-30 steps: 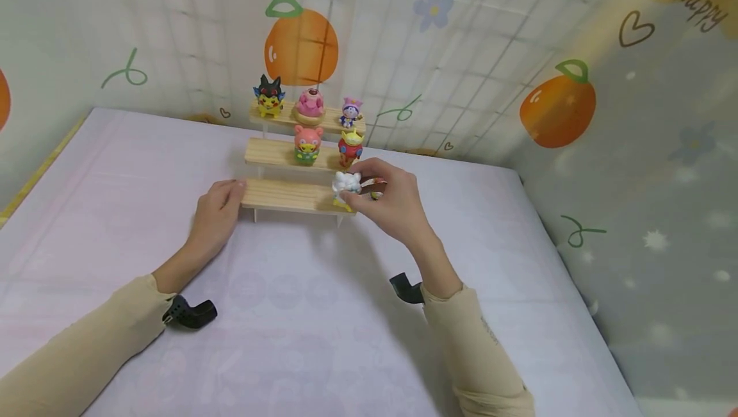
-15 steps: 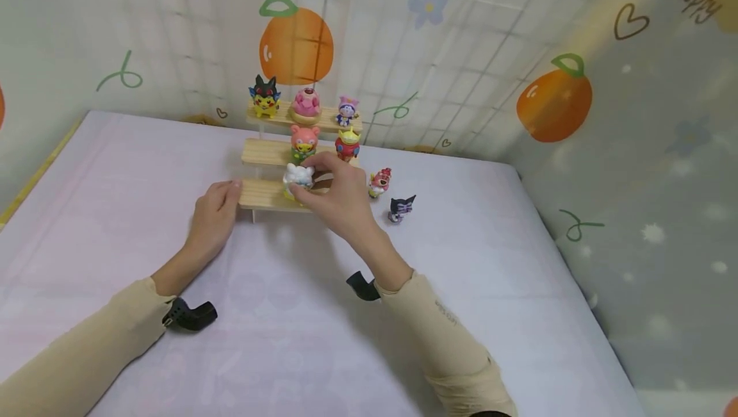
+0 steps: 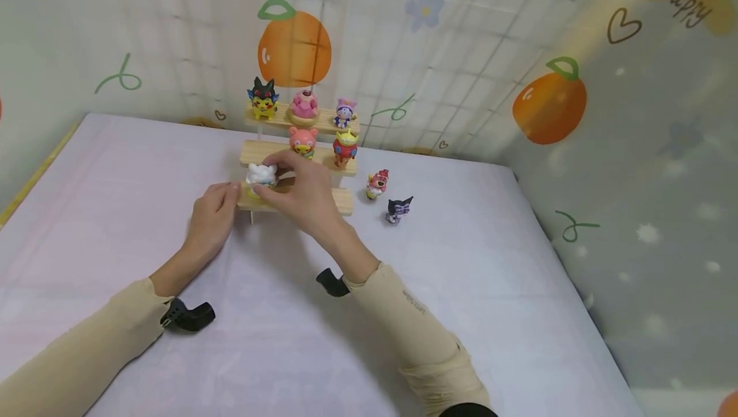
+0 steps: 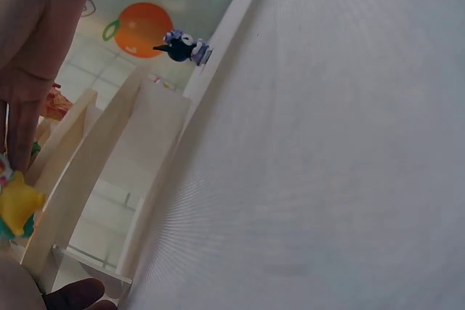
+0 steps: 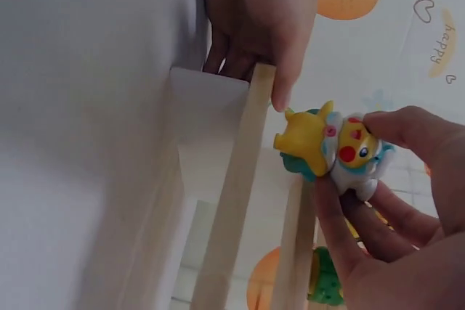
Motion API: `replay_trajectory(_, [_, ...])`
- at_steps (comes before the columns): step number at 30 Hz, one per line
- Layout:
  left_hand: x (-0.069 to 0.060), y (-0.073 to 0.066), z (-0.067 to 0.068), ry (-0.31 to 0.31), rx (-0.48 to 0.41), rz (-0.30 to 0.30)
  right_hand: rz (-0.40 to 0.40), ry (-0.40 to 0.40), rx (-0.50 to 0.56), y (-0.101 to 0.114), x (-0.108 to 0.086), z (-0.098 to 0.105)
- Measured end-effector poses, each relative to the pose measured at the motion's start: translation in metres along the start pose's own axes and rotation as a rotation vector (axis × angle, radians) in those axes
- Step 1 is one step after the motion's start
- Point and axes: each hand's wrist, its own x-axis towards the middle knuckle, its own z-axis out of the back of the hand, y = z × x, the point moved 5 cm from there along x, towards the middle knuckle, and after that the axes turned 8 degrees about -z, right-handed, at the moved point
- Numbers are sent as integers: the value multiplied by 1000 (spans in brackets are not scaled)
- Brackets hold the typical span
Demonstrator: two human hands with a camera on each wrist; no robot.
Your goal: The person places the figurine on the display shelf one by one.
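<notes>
My right hand [image 3: 308, 196] pinches a yellow Pikachu figurine [image 5: 305, 136] in a white-and-teal hooded outfit between thumb and fingers. In the head view its white hood [image 3: 261, 174] is just above the left end of the bottom step [image 3: 341, 200] of a three-tier wooden display stand. Whether its feet touch the wood is unclear; in the right wrist view they are apart from the plank edge [image 5: 240, 157]. My left hand [image 3: 212, 215] grips that step's left end, thumb on one face and fingers under it.
On the top tier stand a black-hooded Pikachu [image 3: 264, 100], a pink figurine [image 3: 303, 106] and a purple one [image 3: 344, 113]. The middle tier holds a pink-hooded figurine [image 3: 302, 140] and a red-suited one [image 3: 345, 147]. A red-capped bear [image 3: 377, 184] and a black-hooded figurine [image 3: 398, 210] stand right of the stand.
My right hand has carried the Pikachu figurine leftward along the bottom step, from its right end to its left end. This uncovers the two figurines on the table. My left hand stays put.
</notes>
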Motion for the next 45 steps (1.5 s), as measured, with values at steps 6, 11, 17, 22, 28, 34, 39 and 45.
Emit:
replay_trajectory(6, [-1,-1,0,-7,13,-2,2,11,-32,-1,2,-10])
replay_trajectory(11, [-1,-3,1,-16,24,-11,43,-10,-83,2,1,-13])
replay_trajectory(17, [-1,-4,2,-22,26,-13,21,-3,-80,1,-1,-14])
replay_trajectory(22, [-2,-3,2,-17,26,-5,-18,26,-74,-6,-8,-10])
replay_trajectory(28, [-2,-2,3,-17,34,1,-56,36,-63,-15,-22,10])
replay_trajectory(34, [-1,-1,3,-6,32,9,-35,0,-31,-21,-34,41])
replay_trajectory(39, [-1,0,4,-2,30,15,0,-50,-69,-26,-39,73])
replay_trajectory(45, [-2,-2,3,5,21,21,-10,-165,-128,-47,-47,125])
